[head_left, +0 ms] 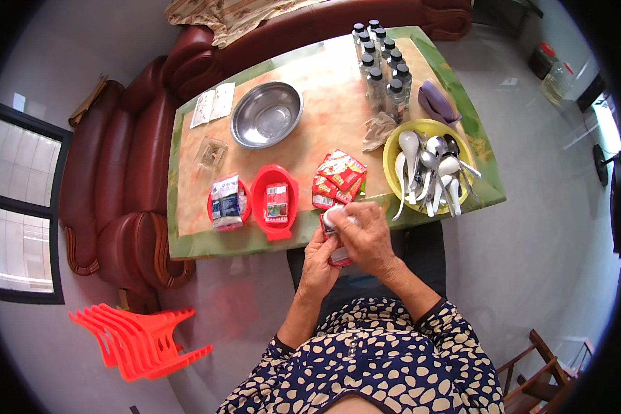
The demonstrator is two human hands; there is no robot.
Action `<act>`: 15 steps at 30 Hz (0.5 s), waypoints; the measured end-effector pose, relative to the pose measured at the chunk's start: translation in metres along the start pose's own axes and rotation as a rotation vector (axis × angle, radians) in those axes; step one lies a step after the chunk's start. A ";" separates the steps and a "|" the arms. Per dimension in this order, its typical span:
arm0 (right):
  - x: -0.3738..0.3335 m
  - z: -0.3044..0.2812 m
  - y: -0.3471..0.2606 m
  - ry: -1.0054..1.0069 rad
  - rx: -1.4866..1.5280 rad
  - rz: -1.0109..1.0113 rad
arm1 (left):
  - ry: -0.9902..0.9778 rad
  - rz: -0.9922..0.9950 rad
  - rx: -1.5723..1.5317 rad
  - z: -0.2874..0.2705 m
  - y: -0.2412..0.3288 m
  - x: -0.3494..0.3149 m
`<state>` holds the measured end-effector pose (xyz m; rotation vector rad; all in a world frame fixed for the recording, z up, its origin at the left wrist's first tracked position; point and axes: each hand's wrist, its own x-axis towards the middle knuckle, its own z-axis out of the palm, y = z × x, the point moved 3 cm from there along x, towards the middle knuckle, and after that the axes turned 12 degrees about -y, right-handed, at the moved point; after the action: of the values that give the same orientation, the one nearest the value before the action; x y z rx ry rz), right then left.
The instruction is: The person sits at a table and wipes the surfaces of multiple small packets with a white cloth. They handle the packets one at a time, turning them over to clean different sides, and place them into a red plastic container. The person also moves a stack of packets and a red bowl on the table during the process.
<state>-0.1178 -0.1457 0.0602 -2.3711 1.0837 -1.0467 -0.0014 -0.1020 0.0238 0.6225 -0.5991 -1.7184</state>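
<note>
At the table's near edge, my left hand (317,269) is closed on a small red packet (340,258). My right hand (369,238) pinches a small white wad (332,215) against the packet's upper end; its material is hard to make out. Just beyond my hands lies a fanned pile of red packets (339,177). To the left, a red plastic basket (257,200) has a similar packet (277,202) in it. Next to it, a white and dark blue packet (225,201) rests on a smaller red dish (247,208).
A yellow bowl (392,148) of spoons stands at the right, near a purple pouch (437,103), a crumpled cloth (379,131) and several clear bottles (395,101). Farther left are a steel basin (267,114), a clear plastic box (211,153) and a leaflet (212,105). Red stools (141,341) stand on the floor.
</note>
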 end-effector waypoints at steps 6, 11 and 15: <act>-0.009 0.001 0.025 0.000 0.052 0.212 | 0.018 0.041 -0.043 0.000 0.008 0.000; -0.004 0.002 0.016 0.067 0.109 0.209 | 0.043 0.042 -0.127 -0.002 0.004 0.003; -0.017 0.020 -0.008 -0.008 0.051 0.109 | 0.093 0.064 -0.224 -0.006 -0.007 0.003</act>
<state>-0.1062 -0.1279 0.0434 -2.2475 1.1555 -1.0129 -0.0031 -0.1040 0.0143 0.5149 -0.3509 -1.6583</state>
